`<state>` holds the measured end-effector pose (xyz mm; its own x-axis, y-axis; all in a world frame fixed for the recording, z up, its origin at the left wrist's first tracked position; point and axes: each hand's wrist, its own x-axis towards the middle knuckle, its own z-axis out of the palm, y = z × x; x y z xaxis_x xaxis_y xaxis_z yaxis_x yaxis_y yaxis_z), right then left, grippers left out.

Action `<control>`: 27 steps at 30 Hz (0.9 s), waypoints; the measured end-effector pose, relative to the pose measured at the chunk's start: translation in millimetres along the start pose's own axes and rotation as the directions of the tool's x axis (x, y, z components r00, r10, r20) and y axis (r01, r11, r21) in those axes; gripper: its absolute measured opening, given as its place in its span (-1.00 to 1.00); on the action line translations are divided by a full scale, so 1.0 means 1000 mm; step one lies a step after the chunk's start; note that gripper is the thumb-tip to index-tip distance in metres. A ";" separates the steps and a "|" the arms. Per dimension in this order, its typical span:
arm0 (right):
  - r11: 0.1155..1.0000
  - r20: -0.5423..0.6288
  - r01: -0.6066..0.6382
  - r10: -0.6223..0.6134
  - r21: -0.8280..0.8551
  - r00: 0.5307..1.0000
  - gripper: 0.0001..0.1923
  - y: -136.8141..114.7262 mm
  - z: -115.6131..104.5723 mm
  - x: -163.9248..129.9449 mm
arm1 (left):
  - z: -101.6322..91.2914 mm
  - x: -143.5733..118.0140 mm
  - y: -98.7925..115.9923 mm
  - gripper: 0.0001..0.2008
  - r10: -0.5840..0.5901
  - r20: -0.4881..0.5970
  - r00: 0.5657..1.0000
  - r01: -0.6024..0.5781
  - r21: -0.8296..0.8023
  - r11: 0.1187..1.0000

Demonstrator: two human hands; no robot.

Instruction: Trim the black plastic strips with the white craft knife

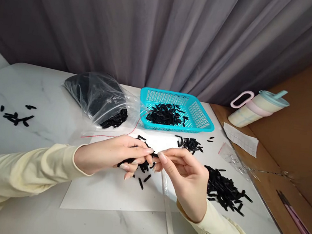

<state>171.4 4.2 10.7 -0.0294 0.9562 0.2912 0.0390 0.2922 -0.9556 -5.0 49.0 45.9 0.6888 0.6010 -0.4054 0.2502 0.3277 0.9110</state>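
Over a white sheet [98, 198] my two hands meet at a small black strip-like piece [154, 154], each pinching it between thumb and fingertips. My left hand [119, 152] is closed on its left end, with more black pieces [126, 162] showing beside its lower fingers; whether these lie in the hand or under it I cannot tell. My right hand [187, 171] has the other end, its remaining fingers curled behind. Loose black pieces [140, 184] lie on the sheet below, partly hidden by my hands. A clear flat strip [168, 208] lies near my right hand.
Behind stand a blue basket [202, 116] of black pieces and a plastic bag [92, 92] of them, with red thread [139, 122]. More piles [225, 190] lie right, a few [16, 118] left. A tumbler [254, 109], paper [241, 138] and pink-handled tool [297, 218] are at right.
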 end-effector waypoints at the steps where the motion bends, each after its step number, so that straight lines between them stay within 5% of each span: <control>1: 1.000 0.007 0.019 -0.019 -0.008 1.000 -0.98 0.000 0.000 0.000 | 0.000 0.000 0.000 -0.69 0.003 0.004 1.000 -0.003 -0.021 1.000; 27: 0.992 0.078 0.124 -0.121 -0.030 0.990 -0.87 0.002 -0.009 0.003 | 0.003 -0.009 0.007 -0.81 0.059 -0.063 0.996 -0.055 0.066 0.996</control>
<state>179.9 8.2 9.7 -0.1116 0.9096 0.4003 0.0645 0.4086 -0.9104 -7.7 44.1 56.2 0.6579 0.6641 -0.3552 0.2566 0.2457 0.9348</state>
